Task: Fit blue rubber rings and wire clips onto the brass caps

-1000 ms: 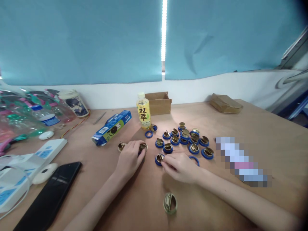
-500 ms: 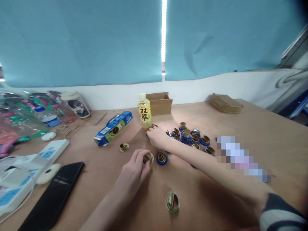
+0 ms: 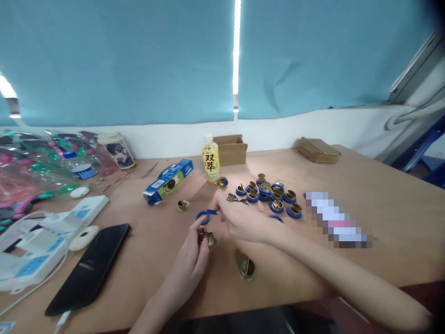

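Note:
My left hand (image 3: 191, 255) is closed on a brass-coloured round metal fitting (image 3: 210, 239), its fingertips partly hiding it. Just above, my right hand (image 3: 239, 217) pinches a blue rubber ring (image 3: 202, 218), which looks twisted or stretched between the hands. Whether my left index finger touches that ring I cannot tell. One bare brass fitting (image 3: 247, 269) lies nearer the table's front edge, another (image 3: 183, 205) to the left. Behind my right hand stand several brass fittings with blue rings (image 3: 264, 189). A loose blue ring (image 3: 276, 218) shows beside my right wrist.
A yellow drink bottle (image 3: 211, 160) stands before an open cardboard box (image 3: 230, 150). Left are a blue-green carton (image 3: 168, 182), a black phone (image 3: 88, 266), a white power strip (image 3: 52, 246) and spray bottles (image 3: 41, 169). A blurred-out object (image 3: 335, 220) lies right, a brown packet (image 3: 318, 149) behind.
My right hand has come back from beside the bottle towards my left hand, now with a blue ring in its fingers. My left hand keeps hold of its fitting. The view has shifted slightly.

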Action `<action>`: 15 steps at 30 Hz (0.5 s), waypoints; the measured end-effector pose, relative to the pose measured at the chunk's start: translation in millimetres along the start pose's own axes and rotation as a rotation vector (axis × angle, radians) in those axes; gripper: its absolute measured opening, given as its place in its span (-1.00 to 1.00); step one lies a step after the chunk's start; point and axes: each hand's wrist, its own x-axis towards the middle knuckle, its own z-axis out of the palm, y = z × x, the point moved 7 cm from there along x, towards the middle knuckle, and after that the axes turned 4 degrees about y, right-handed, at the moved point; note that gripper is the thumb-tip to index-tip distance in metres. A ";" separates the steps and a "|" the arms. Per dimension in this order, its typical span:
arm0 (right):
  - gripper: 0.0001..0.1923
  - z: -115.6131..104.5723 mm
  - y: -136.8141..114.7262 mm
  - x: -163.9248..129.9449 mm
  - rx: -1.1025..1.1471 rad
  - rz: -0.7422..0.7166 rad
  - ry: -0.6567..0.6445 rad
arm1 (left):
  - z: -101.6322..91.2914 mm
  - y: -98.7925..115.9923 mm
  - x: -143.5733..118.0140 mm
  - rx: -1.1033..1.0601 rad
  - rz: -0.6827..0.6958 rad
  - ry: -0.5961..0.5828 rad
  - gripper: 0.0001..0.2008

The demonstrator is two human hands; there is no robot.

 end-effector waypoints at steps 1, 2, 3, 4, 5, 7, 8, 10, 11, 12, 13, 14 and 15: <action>-0.73 -3.2 -3.6 -12.9 0.054 0.039 0.036 | 1.3 0.6 -4.3 -0.042 -0.014 -0.003 -0.57; -0.75 -4.9 -7.3 -25.2 0.076 0.066 0.077 | 3.3 1.3 -9.1 -0.090 -0.022 -0.011 -0.56; -0.77 -4.6 -12.1 -36.4 0.102 0.067 0.109 | 5.7 1.9 -14.2 -0.135 -0.028 -0.020 -0.56; -0.77 -2.2 -16.6 -46.6 0.161 0.065 0.133 | 8.1 2.3 -19.7 -0.172 -0.034 -0.029 -0.55; -0.78 -0.6 -18.9 -55.9 0.243 0.079 0.187 | 10.4 2.7 -25.5 -0.203 -0.041 -0.038 -0.54; -0.78 3.8 -20.1 -73.1 0.338 0.134 0.324 | 13.3 3.1 -37.5 -0.255 -0.059 -0.044 -0.54; -0.79 8.5 -21.9 -80.4 0.363 0.146 0.361 | 13.6 3.5 -43.4 -0.279 -0.069 -0.039 -0.55; -0.81 19.3 -30.4 -93.2 0.404 0.114 0.393 | 11.3 5.5 -54.9 -0.329 -0.088 -0.008 -0.58; -0.82 24.2 -35.2 -99.7 0.423 0.100 0.403 | 9.5 7.5 -60.8 -0.356 -0.095 0.010 -0.59; -0.82 28.2 -39.7 -106.8 0.449 0.092 0.419 | 7.8 10.4 -66.8 -0.382 -0.100 0.021 -0.60; -0.82 30.5 -44.2 -114.9 0.478 0.082 0.453 | 6.7 14.2 -73.1 -0.405 -0.103 0.022 -0.60; -0.82 33.1 -48.5 -123.5 0.525 0.072 0.480 | 6.1 18.6 -79.8 -0.422 -0.103 0.017 -0.60; -0.82 36.7 -51.8 -132.4 0.580 0.079 0.498 | 6.1 23.3 -86.7 -0.431 -0.102 0.008 -0.61</action>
